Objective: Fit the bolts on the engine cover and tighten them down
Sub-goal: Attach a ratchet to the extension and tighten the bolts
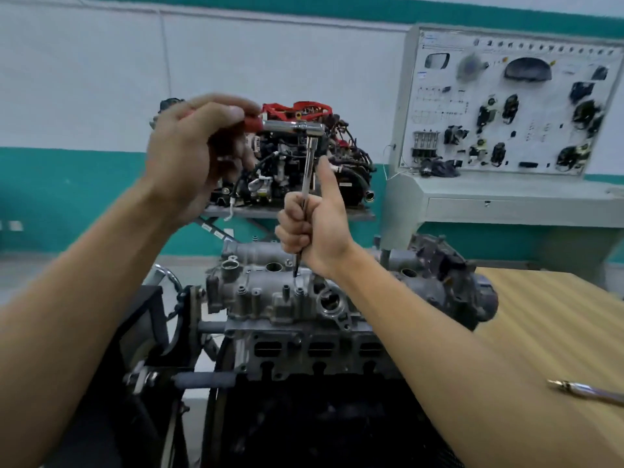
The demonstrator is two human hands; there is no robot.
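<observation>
Ratchet (293, 126) handle level, extension (306, 177) upright — over engine cover (266, 298)

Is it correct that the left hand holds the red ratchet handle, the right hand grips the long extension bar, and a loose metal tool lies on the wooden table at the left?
Not quite. In the head view the metal tool lies on the wooden table at the right, not the left. The left hand does hold the ratchet handle, and the right hand grips the extension bar.

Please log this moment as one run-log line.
left hand: grips red-handled chrome ratchet | right hand: steadies long steel extension bar | bit tip: on grey cast engine cover | phase: tightening
</observation>
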